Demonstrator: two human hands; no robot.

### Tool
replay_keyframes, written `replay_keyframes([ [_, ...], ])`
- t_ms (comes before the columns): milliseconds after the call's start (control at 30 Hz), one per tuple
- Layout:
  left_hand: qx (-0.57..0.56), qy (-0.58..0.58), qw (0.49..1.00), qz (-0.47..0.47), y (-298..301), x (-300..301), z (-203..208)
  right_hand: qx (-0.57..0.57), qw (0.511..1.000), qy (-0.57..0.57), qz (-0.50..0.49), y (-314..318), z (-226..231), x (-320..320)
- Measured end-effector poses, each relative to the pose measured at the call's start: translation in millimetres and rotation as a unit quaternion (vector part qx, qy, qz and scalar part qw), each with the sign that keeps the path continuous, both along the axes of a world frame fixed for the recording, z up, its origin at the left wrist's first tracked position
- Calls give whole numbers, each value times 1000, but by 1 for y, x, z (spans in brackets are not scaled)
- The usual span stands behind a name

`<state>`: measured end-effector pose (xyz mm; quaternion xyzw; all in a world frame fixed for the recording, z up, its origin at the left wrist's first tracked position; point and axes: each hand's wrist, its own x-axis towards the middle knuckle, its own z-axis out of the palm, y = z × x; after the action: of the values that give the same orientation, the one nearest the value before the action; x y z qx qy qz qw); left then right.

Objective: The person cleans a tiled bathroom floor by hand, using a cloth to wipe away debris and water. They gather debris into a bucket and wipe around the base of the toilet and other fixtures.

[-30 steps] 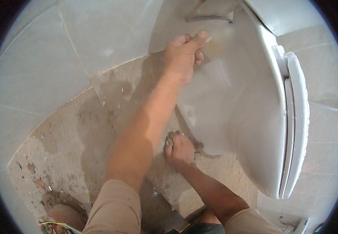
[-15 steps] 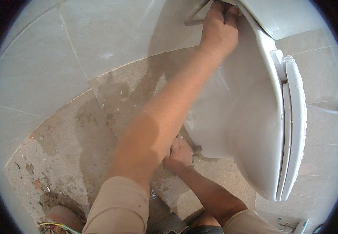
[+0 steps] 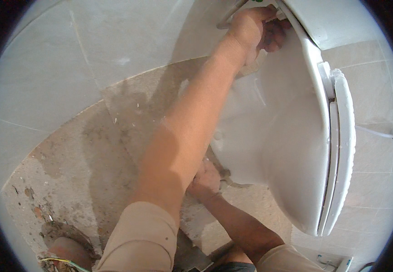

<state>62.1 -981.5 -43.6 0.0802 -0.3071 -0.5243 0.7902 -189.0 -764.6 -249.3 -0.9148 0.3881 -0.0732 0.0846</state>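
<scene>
A white toilet (image 3: 273, 127) stands on the floor, with its tank (image 3: 346, 20) at the top right. My left arm reaches up across the view. At the underside of the tank, my left hand (image 3: 260, 31) has its fingers curled and closed at a small white fitting (image 3: 281, 15). Low beside the toilet's foot, my right hand (image 3: 207, 179) is down at the floor with its fingers bent inward. My left forearm covers part of that hand, so whatever it grips is hidden.
Grey tiled wall (image 3: 37, 81) curves along the left and back. A pipe-like bracket (image 3: 226, 23) sits by the wall behind my left hand. Rubble, a round pipe stub (image 3: 69, 251) and a yellow-green wire (image 3: 62, 260) lie at the lower left. A white hose (image 3: 375, 132) runs beyond the seat.
My left hand has turned at the wrist, so its curled fingers now show beside the white fitting. My right hand stays low by the toilet's foot, shifted slightly.
</scene>
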Motion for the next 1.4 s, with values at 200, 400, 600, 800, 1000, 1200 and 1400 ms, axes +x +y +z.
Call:
replay_keyframes([
  [200,-19,55,998,3,-5,1,1,49,999,8,-13,1,-7,0],
  [400,51,-118,988,82,34,2,9,111,992,-16,-66,-2,-13,-6],
  [600,44,-308,853,420,0,-11,-22,32,999,10,-4,3,1,5],
  [800,56,-379,850,363,20,-4,-5,17,1000,7,-1,0,6,0],
  [1000,57,-502,775,379,1,25,-5,22,1000,-12,3,0,4,6],
  [1200,122,-536,759,349,11,27,12,-8,999,-35,12,-1,5,2],
  [1400,101,-419,836,339,42,22,24,18,1000,4,-1,1,2,0],
])
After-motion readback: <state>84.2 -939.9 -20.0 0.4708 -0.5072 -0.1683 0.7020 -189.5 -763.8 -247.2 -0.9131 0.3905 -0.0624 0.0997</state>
